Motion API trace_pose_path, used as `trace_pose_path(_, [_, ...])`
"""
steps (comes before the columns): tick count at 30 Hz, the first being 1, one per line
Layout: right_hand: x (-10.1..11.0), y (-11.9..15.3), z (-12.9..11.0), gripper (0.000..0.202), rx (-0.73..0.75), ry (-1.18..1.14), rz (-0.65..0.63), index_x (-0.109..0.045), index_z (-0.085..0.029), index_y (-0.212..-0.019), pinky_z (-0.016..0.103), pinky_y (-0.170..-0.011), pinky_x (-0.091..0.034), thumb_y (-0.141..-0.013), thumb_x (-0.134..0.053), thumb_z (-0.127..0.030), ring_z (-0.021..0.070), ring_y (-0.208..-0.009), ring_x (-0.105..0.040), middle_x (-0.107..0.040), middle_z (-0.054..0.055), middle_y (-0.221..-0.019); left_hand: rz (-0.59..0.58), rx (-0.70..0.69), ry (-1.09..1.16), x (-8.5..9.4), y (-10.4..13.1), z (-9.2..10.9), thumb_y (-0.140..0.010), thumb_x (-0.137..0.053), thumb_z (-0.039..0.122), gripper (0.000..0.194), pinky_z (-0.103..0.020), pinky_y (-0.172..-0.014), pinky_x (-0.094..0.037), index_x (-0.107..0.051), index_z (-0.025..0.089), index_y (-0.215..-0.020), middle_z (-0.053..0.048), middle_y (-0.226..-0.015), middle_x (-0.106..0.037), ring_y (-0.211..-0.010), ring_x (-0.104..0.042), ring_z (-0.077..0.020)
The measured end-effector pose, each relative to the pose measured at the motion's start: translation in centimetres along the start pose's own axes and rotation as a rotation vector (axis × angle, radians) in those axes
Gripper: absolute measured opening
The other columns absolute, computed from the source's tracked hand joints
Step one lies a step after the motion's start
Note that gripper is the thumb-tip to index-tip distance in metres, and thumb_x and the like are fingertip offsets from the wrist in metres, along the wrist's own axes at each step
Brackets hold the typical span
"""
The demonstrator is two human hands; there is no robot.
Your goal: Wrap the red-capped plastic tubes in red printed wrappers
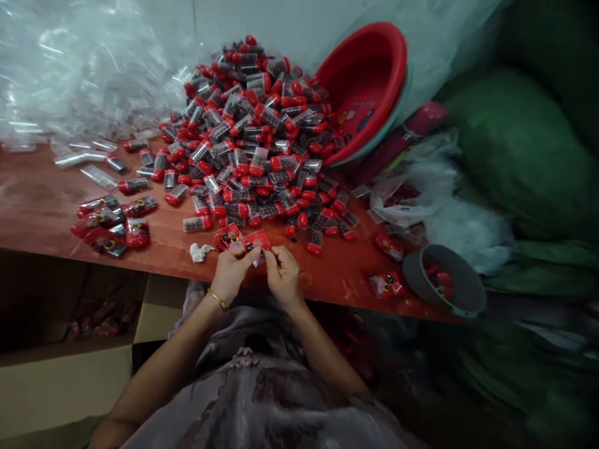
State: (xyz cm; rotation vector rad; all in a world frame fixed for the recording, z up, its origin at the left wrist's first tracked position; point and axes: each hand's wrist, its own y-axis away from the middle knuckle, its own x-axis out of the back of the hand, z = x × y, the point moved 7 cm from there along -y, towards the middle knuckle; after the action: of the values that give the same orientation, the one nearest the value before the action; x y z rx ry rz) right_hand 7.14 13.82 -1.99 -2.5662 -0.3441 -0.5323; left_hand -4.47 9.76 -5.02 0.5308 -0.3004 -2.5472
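Observation:
My left hand point(233, 269), with a gold bangle at the wrist, and my right hand point(284, 274) meet at the table's near edge. Both are closed, thumbs and fingertips pinching a small red printed packet point(258, 238). Whether anything is inside it I cannot tell. Just left of it lies another red printed packet point(228, 236), close to my left fingers. A crumpled white tissue point(200, 252) rests beside that one. Beyond my hands rises a large heap of clear tubes with red caps point(253, 156), filled with small dark pieces.
Several filled red packets point(110, 223) lie at the left. Empty clear tubes point(88, 68) are piled behind them. A red basin point(369, 81) leans at the heap's right. A grey bowl point(468, 290) holds red pieces. Below the table stands an open cardboard box point(65, 380).

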Motion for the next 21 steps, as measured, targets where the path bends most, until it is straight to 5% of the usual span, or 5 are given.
trace_pose_path(4, [2.7,-0.8,1.5,0.027,0.085,0.164,-0.133,-0.062,-0.021,-0.096,0.031,-0.079,-0.048,-0.092,-0.035,-0.021,0.0182,-0.085,-0.059,-0.065,0.006,-0.09,0.011,-0.051,-0.079,0.6,-0.5,0.5,-0.056,-0.08,0.041,0.032,-0.022,-0.054,-0.039,-0.064,0.014,-0.054,0.003,-0.051,-0.056,-0.052,-0.049,-0.0081])
trace_pose_path(10, [8.7,-3.6,8.4,0.045,0.186,0.848,-0.392,-0.06,-0.018,-0.117,0.04,-0.087,-0.044,-0.08,-0.039,-0.003,0.0267,-0.108,-0.05,-0.058,0.012,-0.125,0.031,0.161,0.062,0.8,-0.5,-0.3,-0.049,-0.083,0.043,0.038,-0.023,-0.059,-0.047,-0.067,0.013,-0.065,0.0,-0.065,-0.065,-0.06,-0.059,-0.011])
trace_pose_path(15, [8.7,-4.0,9.5,0.035,0.301,0.933,-0.53,-0.06,-0.019,-0.117,0.041,-0.089,-0.04,-0.084,-0.049,-0.017,0.0277,-0.111,-0.048,-0.057,0.011,-0.126,-0.02,0.286,0.12,-0.1,0.2,-1.5,-0.053,-0.082,0.04,0.036,-0.024,-0.061,-0.051,-0.068,0.014,-0.073,-0.002,-0.069,-0.068,-0.062,-0.062,-0.0124])
trace_pose_path(21, [7.7,-2.9,8.8,0.021,0.299,0.743,-0.454,-0.061,-0.018,-0.103,0.042,-0.089,-0.039,-0.088,-0.048,-0.024,0.0253,-0.099,-0.057,-0.066,0.012,-0.106,0.004,0.249,0.133,0.6,0.4,-1.0,-0.051,-0.083,0.04,0.037,-0.024,-0.063,-0.051,-0.069,0.012,-0.071,-0.003,-0.071,-0.068,-0.064,-0.062,-0.0118])
